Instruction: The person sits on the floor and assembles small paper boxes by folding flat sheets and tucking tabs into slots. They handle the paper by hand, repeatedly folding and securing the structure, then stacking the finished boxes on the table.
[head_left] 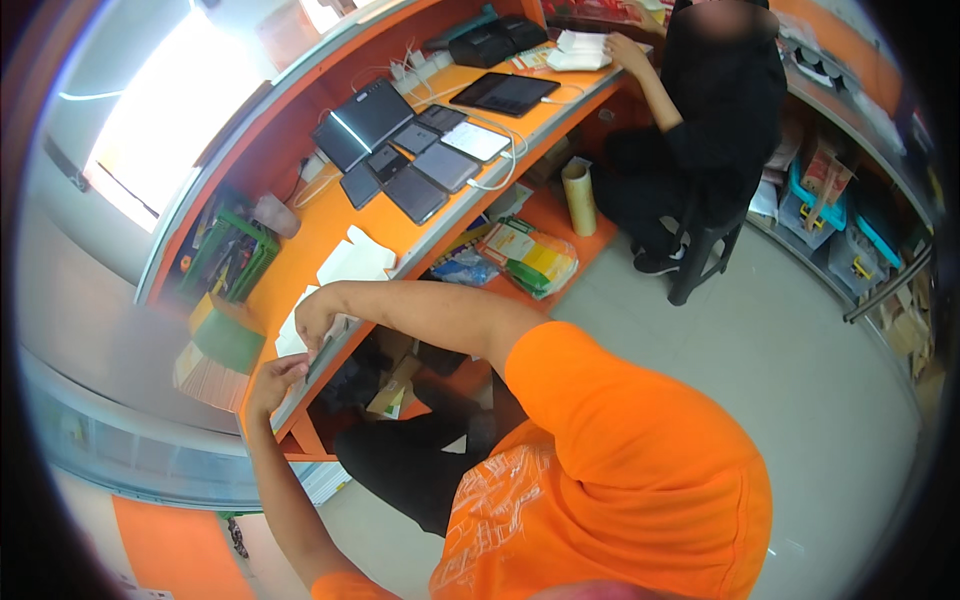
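My left hand (pixel 273 386) is at the near-left edge of the orange desk (pixel 300 235), thumb and fingers pinched together. What sits in that pinch, if anything, is too small to make out. Just beyond it, my right hand (pixel 318 314) bends down over a white die-cut card sheet (pixel 290 330), its fingers curled and partly hidden. Its fingertips come close to those of my left hand at the desk edge. Farther along the desk lies a second white cut card piece (pixel 356 258), flat and touched by neither hand.
Several phones and tablets (pixel 415 192) lie beside an open laptop (pixel 365 120). A green basket (pixel 245 262) and a stack of cards (pixel 210 375) flank my left side. At right, a person in black (pixel 725 110) handles white card (pixel 580 50). Below stands a tape roll (pixel 578 198).
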